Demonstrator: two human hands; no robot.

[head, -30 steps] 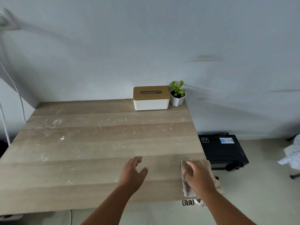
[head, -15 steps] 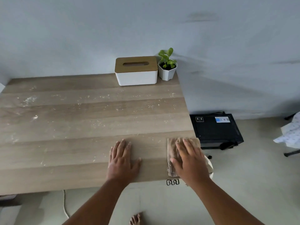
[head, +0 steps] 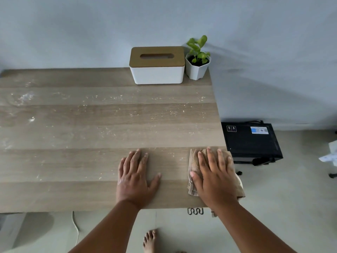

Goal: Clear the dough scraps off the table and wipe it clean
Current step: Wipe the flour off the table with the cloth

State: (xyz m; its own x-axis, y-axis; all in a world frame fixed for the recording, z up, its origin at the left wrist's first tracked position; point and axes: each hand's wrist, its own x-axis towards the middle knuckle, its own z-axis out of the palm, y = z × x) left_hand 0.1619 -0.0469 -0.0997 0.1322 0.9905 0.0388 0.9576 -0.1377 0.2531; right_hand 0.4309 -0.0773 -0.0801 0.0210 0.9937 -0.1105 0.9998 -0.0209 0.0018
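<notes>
Both hands flat on a floury wooden table (head: 73, 161).
The right hand (head: 215, 178) presses a tan cloth (head: 194, 161) at the near right corner; the left hand (head: 135, 178) lies spread, empty (white specks (head: 27, 96) dust the boards), grey wall behind.

R hand (head: 216, 177) flat on cloth (head: 195, 162)

Wooden table (head: 76, 161) against a pale wall — dusted with white specks.

Pale flecks and smears (head: 25, 97) scatter across the far and left boards, thinner toward the near edge. At the far right corner stand a white tissue box with a wooden lid (head: 157, 65) and, just beside it, a small potted plant (head: 197, 64). Near the front right edge a tan cloth (head: 196, 161) lies under the right hand (head: 213, 178) — the left hand (head: 135, 178) rests flat beside it.
</notes>
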